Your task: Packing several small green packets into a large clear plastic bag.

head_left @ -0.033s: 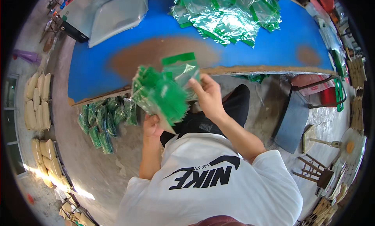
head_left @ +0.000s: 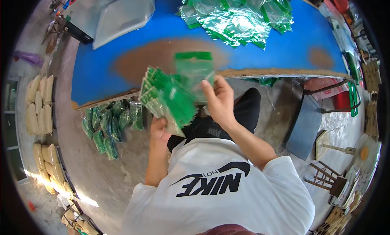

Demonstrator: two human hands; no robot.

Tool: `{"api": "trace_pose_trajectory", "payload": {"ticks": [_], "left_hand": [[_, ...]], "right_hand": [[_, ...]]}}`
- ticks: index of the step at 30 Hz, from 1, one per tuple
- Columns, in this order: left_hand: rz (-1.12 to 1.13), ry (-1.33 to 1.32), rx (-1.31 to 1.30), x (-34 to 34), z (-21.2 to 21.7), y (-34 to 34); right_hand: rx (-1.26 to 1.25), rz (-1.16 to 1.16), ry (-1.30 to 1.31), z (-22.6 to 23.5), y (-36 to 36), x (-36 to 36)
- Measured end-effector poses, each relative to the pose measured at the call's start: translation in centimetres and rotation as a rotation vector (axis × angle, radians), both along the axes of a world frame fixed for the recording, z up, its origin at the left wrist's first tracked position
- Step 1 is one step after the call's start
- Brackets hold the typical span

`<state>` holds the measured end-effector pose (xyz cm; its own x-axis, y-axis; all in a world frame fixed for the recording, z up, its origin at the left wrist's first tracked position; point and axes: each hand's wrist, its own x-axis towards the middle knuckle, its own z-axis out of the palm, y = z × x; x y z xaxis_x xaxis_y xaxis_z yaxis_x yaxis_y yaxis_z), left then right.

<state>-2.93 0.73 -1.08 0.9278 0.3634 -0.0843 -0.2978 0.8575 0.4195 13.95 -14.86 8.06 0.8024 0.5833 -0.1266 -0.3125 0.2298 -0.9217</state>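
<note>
My left hand (head_left: 159, 129) is closed on the lower edge of a fanned stack of clear plastic bags with green headers (head_left: 170, 99), above my lap by the table's near edge. Between the thumb and fingers of my right hand (head_left: 219, 98) is a single clear plastic bag with a green top strip (head_left: 194, 70). That bag stands upright just right of the stack, its lower part close against it; whether they touch I cannot tell. Farther back on the table lies a shiny pile of similar bags (head_left: 237, 24).
The blue table (head_left: 97, 72) has worn brown patches and a rough near edge. A translucent plastic tray (head_left: 124, 20) sits at its far left. Bundles of green packs (head_left: 107, 129) lie beneath it on the left. At right are a blue-grey chair (head_left: 300, 127) and a wooden stool (head_left: 325, 178).
The single bag in my right hand has moved slightly right and up and stands straighter. The stack in my left hand has shifted and fanned a little.
</note>
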Motion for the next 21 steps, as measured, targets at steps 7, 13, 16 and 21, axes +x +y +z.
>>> {"api": "trace_pose_trajectory", "payload": {"ticks": [7,13,16,21], "left_hand": [[-0.020,-0.046,-0.027,-0.3,-0.2,0.1],[0.077,0.161,0.295,2.5,2.5,0.0],[0.055,0.117,0.207,2.2,3.4,0.0],[0.067,0.060,0.145,1.6,2.2,-0.1]], "right_hand": [[-0.161,-0.556,-0.619,1.8,-2.8,3.3],[-0.163,-0.070,-0.500,-0.7,-0.3,0.7],[-0.329,-0.037,-0.474,3.7,0.1,-0.5],[-0.364,0.097,-0.500,4.1,0.3,0.6]]}}
